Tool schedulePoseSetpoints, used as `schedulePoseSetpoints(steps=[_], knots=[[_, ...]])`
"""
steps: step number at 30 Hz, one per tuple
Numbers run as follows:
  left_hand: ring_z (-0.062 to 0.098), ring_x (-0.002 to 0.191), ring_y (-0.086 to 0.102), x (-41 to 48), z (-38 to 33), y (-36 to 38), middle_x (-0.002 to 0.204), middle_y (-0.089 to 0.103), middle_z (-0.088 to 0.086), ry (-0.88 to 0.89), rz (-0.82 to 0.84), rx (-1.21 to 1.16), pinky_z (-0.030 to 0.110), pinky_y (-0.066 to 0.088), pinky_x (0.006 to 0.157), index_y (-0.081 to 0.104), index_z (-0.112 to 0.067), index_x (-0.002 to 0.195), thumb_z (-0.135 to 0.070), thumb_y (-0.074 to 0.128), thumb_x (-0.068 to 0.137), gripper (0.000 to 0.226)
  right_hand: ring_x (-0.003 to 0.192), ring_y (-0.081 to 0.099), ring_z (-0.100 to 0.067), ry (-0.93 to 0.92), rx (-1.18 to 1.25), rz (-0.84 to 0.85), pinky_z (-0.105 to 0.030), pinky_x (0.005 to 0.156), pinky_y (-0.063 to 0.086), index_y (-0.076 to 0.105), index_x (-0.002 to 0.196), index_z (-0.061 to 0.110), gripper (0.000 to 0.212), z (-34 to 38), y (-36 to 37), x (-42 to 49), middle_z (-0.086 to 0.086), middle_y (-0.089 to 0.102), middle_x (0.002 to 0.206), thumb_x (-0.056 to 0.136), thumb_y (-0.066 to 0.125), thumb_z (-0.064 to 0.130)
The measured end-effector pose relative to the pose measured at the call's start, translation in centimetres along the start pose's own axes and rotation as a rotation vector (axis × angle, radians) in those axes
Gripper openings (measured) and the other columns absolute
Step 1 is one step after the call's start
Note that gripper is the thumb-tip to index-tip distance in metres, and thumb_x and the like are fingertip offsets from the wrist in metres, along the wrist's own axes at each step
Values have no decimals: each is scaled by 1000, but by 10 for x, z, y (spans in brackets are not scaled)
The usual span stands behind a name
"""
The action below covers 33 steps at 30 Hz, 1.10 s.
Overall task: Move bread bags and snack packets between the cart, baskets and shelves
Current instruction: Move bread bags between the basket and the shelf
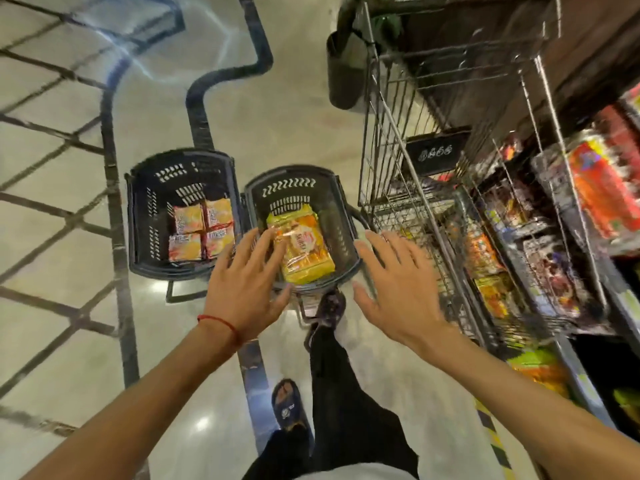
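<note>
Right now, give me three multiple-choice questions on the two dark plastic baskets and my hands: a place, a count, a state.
1. The yellow plastic snack pack lies: A on the floor tiles; B in the right-hand dark plastic basket; C in the wire cart.
2. Orange-and-white packets in the left-hand dark plastic basket: A two; B four; C six.
3. The left hand and right hand are: A open, fingers spread; B gripping packets; C fists.
Answers: B, it rests inside that basket; B, a two-by-two block shows; A, straight fingers hold nothing.

Both hands (247, 289) (398, 289) spread above yellow packet (304, 251) basket (343, 237).
</note>
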State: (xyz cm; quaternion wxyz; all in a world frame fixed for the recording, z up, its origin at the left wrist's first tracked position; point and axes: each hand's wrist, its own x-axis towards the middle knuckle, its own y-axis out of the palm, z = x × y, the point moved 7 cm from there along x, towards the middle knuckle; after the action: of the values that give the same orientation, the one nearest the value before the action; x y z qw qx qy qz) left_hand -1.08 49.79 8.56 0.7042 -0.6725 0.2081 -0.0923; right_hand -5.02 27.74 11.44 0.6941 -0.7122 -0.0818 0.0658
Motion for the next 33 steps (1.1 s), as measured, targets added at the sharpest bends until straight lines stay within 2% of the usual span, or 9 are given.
schedulePoseSetpoints(steps=[5, 11, 14, 16, 19, 23, 28, 31, 33], knots=[[36, 149, 33, 79, 23, 39, 160, 38, 13, -71, 32, -57, 58, 26, 119, 39, -19, 156, -66, 28, 97, 77, 142, 47, -37, -61, 29, 54, -54, 117, 37, 50, 152, 12, 70, -24, 67, 97, -13, 52, 155, 93, 64, 46], [34, 149, 33, 167, 44, 104, 161, 39, 10, -144, 64, -128, 56, 31, 117, 40, -19, 154, -61, 35, 98, 71, 153, 34, -32, -1, 54, 130, -50, 123, 28, 38, 160, 15, 70, -42, 157, 178, -9, 41, 164, 102, 47, 51], [33, 147, 35, 204, 61, 149, 157, 43, 10, -243, 30, -206, 55, 33, 116, 45, -18, 150, -57, 40, 99, 65, 148, 41, -34, 26, 145, 69, -53, 120, 33, 47, 155, 12, 67, -41, 208, 199, -11, 48, 159, 99, 54, 47], [33, 146, 34, 225, 67, 187, 155, 44, 10, -310, 22, -268, 54, 33, 116, 47, -18, 149, -56, 42, 99, 63, 148, 41, -33, 35, 156, 88, -54, 119, 34, 47, 155, 11, 68, -40, 248, 210, -10, 49, 158, 98, 55, 47], [34, 143, 35, 253, 62, 250, 154, 45, 11, -279, 37, -311, 52, 36, 113, 48, -17, 148, -53, 46, 99, 62, 149, 37, -33, 71, 130, 143, -52, 121, 29, 43, 156, 14, 68, -44, 311, 222, -8, 45, 160, 98, 48, 49], [35, 144, 36, 279, 61, 337, 155, 45, 11, -260, 100, -346, 56, 36, 113, 44, -15, 151, -53, 44, 99, 65, 146, 43, -35, 98, 153, 108, -51, 120, 33, 50, 152, 10, 66, -49, 389, 231, -12, 49, 158, 97, 58, 44], [35, 147, 29, 298, 56, 437, 160, 38, 10, -314, 207, -391, 54, 32, 117, 32, -17, 157, -58, 34, 97, 73, 148, 39, -31, 137, 159, 249, -49, 120, 31, 46, 154, 13, 68, -48, 494, 235, -8, 44, 161, 97, 51, 50], [33, 149, 26, 309, 54, 495, 163, 32, 9, -389, 243, -435, 51, 29, 119, 23, -16, 160, -60, 32, 97, 78, 147, 42, -31, 179, 198, 240, -49, 118, 35, 50, 151, 11, 69, -51, 549, 237, -8, 47, 159, 96, 53, 53], [34, 147, 27, 316, 52, 530, 163, 29, 12, -461, 255, -466, 51, 31, 119, 19, -11, 161, -59, 39, 97, 82, 142, 46, -34, 226, 283, 250, -49, 116, 38, 51, 149, 7, 70, -54, 588, 240, -12, 50, 154, 94, 56, 50]])
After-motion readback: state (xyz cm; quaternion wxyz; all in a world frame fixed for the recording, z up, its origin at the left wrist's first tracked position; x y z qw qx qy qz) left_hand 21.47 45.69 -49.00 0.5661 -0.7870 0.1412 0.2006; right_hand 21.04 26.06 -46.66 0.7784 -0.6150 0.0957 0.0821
